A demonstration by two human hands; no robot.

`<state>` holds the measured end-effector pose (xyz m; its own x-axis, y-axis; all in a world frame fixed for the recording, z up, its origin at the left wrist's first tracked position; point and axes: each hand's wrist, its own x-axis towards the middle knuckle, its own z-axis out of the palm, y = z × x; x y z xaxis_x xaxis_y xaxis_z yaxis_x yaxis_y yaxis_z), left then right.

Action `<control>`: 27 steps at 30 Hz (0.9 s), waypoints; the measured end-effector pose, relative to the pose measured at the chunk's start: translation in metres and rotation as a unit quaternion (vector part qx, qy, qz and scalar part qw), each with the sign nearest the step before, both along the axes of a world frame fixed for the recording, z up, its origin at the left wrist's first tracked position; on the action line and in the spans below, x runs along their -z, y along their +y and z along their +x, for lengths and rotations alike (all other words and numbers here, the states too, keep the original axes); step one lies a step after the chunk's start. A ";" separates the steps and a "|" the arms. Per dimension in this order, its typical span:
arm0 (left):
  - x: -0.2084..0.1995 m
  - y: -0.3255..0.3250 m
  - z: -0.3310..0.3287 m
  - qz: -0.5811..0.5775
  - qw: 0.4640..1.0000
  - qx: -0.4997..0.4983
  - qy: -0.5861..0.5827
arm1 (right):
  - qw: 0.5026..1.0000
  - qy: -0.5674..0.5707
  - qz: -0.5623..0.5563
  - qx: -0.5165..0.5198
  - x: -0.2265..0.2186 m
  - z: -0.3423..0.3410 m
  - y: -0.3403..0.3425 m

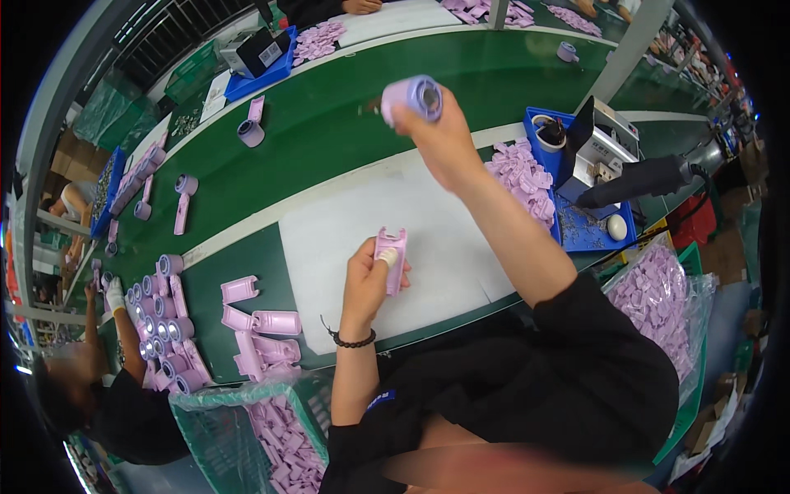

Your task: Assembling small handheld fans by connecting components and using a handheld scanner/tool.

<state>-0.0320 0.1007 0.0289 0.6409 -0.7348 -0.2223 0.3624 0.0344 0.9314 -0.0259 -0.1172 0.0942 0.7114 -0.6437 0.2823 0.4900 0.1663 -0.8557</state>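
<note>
My left hand [366, 280] is closed around a pink plastic handle shell [398, 245], held over the white work mat [329, 239]. A pale covering wraps the thumb that presses on the shell. Farther off, my raised right hand [444, 140] grips a lilac cylindrical housing [401, 92] above the green conveyor belt [329, 115]. The housing's open round end faces right, with a dark inside; fingers hide part of it. Left of the mat lie several loose pink shells [276, 322]. Several lilac housings with handles [179, 329] stand in rows beyond them.
At right, a blue tray [588, 239] holds small screws beside a pile of pink pieces [522, 177]. A black power screwdriver [634, 183] hangs over it. Green crates [197, 420] of pink parts flank me. A co-worker [123, 403] works at left. A metal post [629, 58] rises beyond the belt.
</note>
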 end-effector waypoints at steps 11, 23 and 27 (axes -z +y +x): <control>-0.018 -0.023 -0.021 -0.012 0.983 0.021 -0.183 | 0.966 0.062 -0.245 -0.053 0.007 -0.082 0.030; 0.014 -0.027 -0.028 -0.001 0.973 -0.047 -0.228 | 0.975 0.127 -0.145 -0.110 0.047 -0.100 0.031; 0.006 -0.050 -0.019 -0.008 0.887 -0.219 -0.406 | 0.975 0.102 -0.184 -0.071 0.055 -0.096 0.027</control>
